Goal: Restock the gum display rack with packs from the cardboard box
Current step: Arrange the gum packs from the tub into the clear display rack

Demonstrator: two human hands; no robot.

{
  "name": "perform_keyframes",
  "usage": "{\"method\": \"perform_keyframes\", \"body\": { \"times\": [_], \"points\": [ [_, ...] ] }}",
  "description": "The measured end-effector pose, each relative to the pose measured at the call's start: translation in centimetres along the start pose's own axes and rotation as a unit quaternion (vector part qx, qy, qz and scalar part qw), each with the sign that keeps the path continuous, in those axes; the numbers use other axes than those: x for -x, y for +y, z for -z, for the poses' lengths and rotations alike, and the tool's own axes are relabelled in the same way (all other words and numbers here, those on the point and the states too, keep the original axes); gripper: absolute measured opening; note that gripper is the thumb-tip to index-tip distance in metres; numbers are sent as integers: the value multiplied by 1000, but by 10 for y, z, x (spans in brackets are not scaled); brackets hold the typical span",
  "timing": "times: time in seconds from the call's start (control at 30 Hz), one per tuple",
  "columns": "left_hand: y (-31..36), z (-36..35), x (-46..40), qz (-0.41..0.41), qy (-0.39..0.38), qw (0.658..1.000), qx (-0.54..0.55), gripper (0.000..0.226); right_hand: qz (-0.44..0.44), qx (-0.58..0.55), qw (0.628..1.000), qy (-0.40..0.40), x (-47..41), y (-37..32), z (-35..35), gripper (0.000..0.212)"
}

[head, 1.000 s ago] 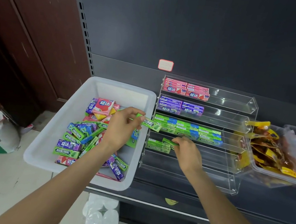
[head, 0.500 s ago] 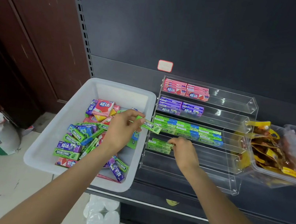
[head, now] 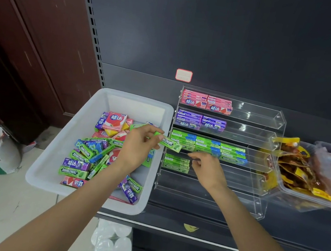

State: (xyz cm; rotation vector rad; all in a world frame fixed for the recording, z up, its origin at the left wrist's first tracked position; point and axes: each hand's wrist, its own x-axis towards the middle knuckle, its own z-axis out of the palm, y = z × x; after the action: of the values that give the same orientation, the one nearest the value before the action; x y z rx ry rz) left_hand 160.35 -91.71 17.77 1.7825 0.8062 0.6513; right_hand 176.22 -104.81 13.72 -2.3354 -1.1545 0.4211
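Pinching a green gum pack (head: 168, 143) by its near end, the left hand (head: 137, 147) leaves the far end free to slide into the rack (head: 276, 124). Just right of that grip, the right hand (head: 207, 170) hovers, loosely curled and empty, beside the stacked packs (head: 176, 164), ready to receive it.

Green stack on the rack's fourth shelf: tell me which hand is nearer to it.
Right. The right hand sits just right of the green stack; the left hand holds a pack up-left, over the bin.
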Motion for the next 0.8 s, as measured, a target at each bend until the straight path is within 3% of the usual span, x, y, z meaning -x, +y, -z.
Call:
{"method": "perform_keyframes", "body": {
  "times": [0.1,0.2,0.37,0.5,0.57,0.67,0.73,0.8],
  "points": [
    [1,-9,0,8,-10,1000,7,7,-9,-193,981,24,8,-5,13,26],
    [5,-24,3,17,-36,999,3,10,-2,-332,943,-25,16,-10,24,29],
    [2,-48,6,29,-79,996,21,17,12,-307,952,1,20,7,29,20],
    [-6,-60,12,-13,-117,986,-116,37,-51,-217,971,88,18,38,29,14],
    [-7,-68,16,-78,-168,953,-240,45,-70,-143,981,111,20,49,29,14],
    [-13,-79,20,-140,-237,851,-446,56,-73,-68,989,108,20,56,25,16],
    [-19,-82,21,-150,-243,802,-524,60,-72,-21,992,97,18,59,20,17],
    [-23,-84,21,-149,-240,780,-559,63,-72,17,993,87,15,61,15,17]
  ]
}}
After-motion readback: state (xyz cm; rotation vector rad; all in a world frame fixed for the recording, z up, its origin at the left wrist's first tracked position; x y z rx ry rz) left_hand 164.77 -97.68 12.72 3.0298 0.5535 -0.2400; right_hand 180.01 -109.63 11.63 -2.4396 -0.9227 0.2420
